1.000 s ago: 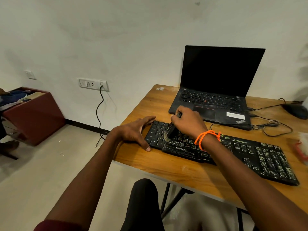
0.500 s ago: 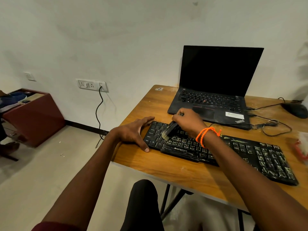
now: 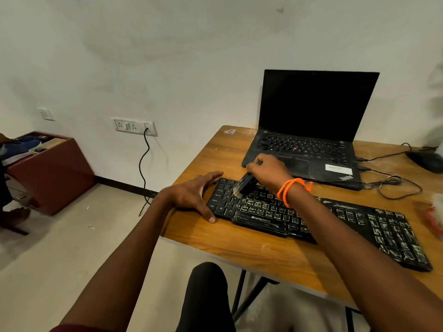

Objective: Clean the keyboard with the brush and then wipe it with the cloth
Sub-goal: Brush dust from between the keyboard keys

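A black keyboard (image 3: 374, 226) streaked with pale dust lies across the wooden desk (image 3: 275, 257). My right hand (image 3: 268, 172) grips a small black brush (image 3: 243, 185) whose pale bristles touch the keys at the keyboard's upper left. My left hand (image 3: 194, 195) lies open with spread fingers against the keyboard's left end, thumb on the desk at its front corner. A white and red cloth (image 3: 436, 214) lies blurred at the right edge of the desk.
An open black laptop (image 3: 311, 130) stands behind the keyboard. A black mouse (image 3: 426, 159) and loose cables (image 3: 393, 185) lie at the back right. A wall socket (image 3: 134, 127) with a hanging cord and a maroon box (image 3: 52, 173) are to the left.
My right hand has drawn the brush up and back over the keyboard's left keys, toward the laptop. My left hand has stayed at the keyboard's left end.
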